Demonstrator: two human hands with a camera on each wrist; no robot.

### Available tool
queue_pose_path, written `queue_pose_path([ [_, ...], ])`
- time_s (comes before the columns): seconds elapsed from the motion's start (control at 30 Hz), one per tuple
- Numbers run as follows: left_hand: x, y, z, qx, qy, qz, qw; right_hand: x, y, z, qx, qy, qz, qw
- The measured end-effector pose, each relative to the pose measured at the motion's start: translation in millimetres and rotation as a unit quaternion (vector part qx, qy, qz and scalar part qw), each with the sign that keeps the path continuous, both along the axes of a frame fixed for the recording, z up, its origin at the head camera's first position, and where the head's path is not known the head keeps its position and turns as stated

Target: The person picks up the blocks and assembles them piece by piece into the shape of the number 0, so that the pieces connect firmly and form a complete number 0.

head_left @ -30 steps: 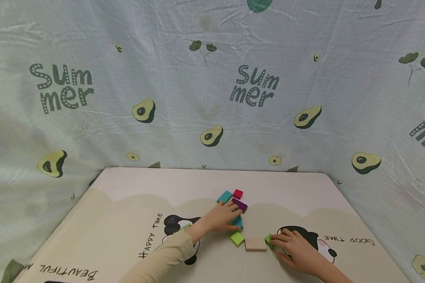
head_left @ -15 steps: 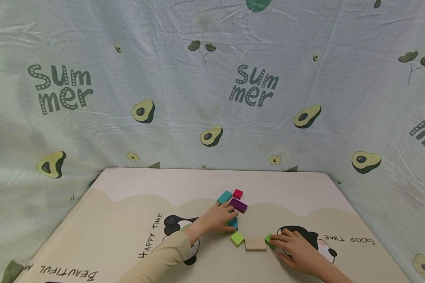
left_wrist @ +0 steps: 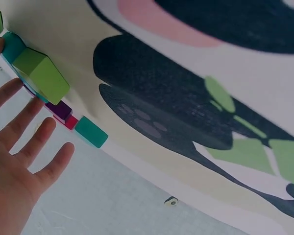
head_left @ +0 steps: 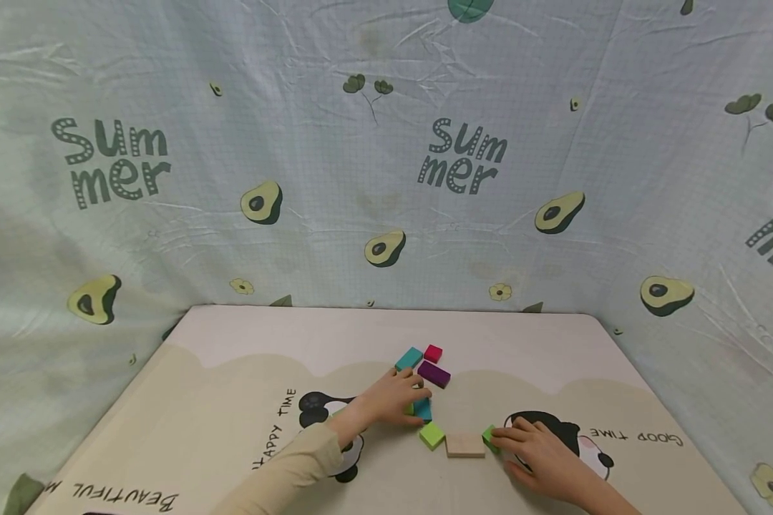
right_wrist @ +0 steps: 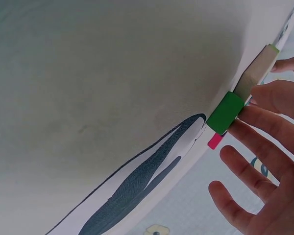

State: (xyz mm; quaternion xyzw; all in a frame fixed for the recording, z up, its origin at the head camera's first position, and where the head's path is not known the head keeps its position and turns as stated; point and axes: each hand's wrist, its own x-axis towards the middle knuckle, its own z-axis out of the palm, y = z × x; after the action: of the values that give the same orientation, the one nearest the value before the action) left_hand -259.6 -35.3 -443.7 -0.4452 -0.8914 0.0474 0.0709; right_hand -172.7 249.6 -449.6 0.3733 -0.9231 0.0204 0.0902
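My left hand (head_left: 396, 398) is over a blue block (head_left: 422, 410), its thumb at the near end and fingers at the far end, pinching it. A light green block (left_wrist: 41, 76) stands against the blue one, mostly hidden by the hand in the head view. Just in front lies another light green block (head_left: 432, 435), beside a pale wooden plank (head_left: 465, 445). At the plank's right end is a darker green block (right_wrist: 226, 112). My right hand (head_left: 541, 454) touches that block with its fingertips, fingers extended and thumb apart from it.
Beyond the left hand lie a teal block (head_left: 409, 358), a red block (head_left: 433, 353) and a purple block (head_left: 434, 374). The table (head_left: 232, 386) has a printed panda cover. A patterned cloth (head_left: 335, 179) hangs behind its far edge.
The left hand has shifted slightly left, drawing the blue block with it; more of the purple block and of the light green block under the hand shows. The right hand has stayed put.
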Motion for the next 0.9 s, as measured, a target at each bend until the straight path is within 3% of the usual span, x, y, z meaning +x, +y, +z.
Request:
queue_pose_path([
  [0.7,4.1,-11.5,-0.3,0.014,0.001,-0.019,0.9997,0.4,1,-1.9,-0.011,0.037,0.022,0.999],
  [0.9,3.1,-11.2,-1.4,0.024,-0.005,-0.026,0.9994,0.0,1,-1.9,-0.009,0.029,0.017,0.9994],
])
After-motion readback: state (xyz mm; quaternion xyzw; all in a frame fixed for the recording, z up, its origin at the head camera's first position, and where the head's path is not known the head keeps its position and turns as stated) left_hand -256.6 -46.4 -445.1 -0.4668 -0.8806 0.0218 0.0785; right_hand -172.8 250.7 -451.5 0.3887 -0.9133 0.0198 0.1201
